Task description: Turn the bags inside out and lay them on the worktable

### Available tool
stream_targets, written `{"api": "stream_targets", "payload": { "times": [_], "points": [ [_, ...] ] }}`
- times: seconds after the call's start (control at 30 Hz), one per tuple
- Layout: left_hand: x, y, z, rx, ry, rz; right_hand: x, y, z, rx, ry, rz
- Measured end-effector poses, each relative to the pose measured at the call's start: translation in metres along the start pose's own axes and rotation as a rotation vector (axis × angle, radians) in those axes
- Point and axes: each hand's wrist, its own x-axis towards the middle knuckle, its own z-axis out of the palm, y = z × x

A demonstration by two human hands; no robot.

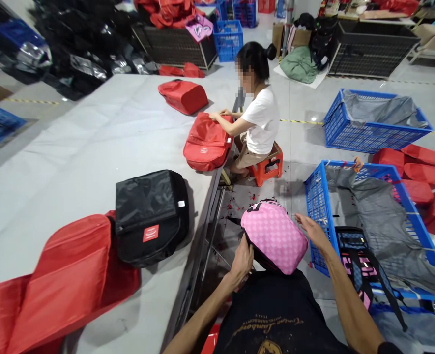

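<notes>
A pink checkered backpack (274, 236) with black trim rests against my body, tilted, above my lap. The fingers of my left hand (242, 256) are closed on its lower left edge. My right hand (312, 231) is just off the bag's right side, fingers stretched out, with nothing in it. On the table to my left lies a black bag (149, 201) with a red label. Beside that bag are large red bags (70, 265), one with its flap spread out.
Across the corner, a seated person (259, 118) handles a red backpack (206, 147) on the white table (92, 128). Another red bag (184, 96) lies farther back. Right of me stands a lined blue crate (324, 196), with a dark patterned backpack (353, 260) hanging over its edge.
</notes>
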Motion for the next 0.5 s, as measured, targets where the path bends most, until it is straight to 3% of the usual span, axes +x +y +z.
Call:
{"api": "stream_targets", "payload": {
  "times": [0.1,0.2,0.33,0.5],
  "points": [
    [-0.003,0.007,0.001,0.031,0.004,0.022,-0.015,-0.012,0.026,-0.314,0.034,-0.14],
    [-0.014,0.003,0.005,0.058,-0.016,-0.004,-0.033,0.009,0.057,-0.554,0.221,-0.176],
    [-0.016,-0.007,0.014,-0.043,0.0,0.016,-0.033,0.043,0.082,-0.582,0.349,-0.183],
    [-0.001,-0.004,0.015,-0.169,0.037,-0.062,-0.023,0.044,0.091,-0.508,0.406,-0.148]
  ]
}}
